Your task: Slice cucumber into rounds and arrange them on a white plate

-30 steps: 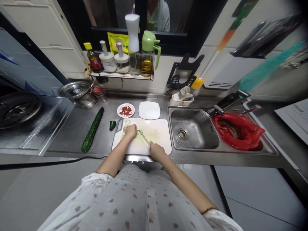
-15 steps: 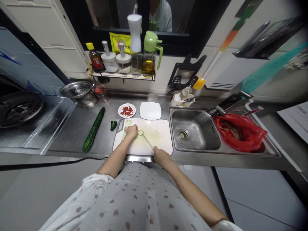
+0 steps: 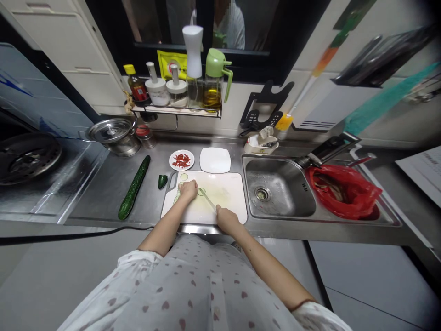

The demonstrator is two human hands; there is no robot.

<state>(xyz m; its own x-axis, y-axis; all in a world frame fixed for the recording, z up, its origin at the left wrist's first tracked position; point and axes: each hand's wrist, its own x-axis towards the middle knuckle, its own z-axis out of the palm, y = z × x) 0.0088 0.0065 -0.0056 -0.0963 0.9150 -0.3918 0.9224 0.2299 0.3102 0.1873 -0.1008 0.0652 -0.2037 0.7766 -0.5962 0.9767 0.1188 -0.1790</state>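
Observation:
On the white cutting board (image 3: 227, 214), my left hand (image 3: 188, 189) is closed, its fingertips at a pale round piece of cucumber (image 3: 201, 191); how much lies under the fingers is hidden. My right hand (image 3: 227, 219) grips a knife (image 3: 210, 202) near the board's front edge. The blade slants up and left, its tip by the cucumber round. Cucumber slices (image 3: 184, 176) lie at the board's left, partly covered by my left hand. A dark green cucumber end (image 3: 162, 181) sits just left of the board, and a whole cucumber (image 3: 134, 188) farther left.
Behind the board stand a plate of chopped red bits (image 3: 181, 160) and a white square plate (image 3: 215, 160). The sink (image 3: 280, 186) is on the right, beside a red plastic bag (image 3: 344, 191). A lidded pot (image 3: 117, 137) and a bottle rack (image 3: 179, 111) are at the back.
My right hand and the knife have shifted slightly left, toward my left hand. My left hand stays at the cucumber round; the view has tilted a little.

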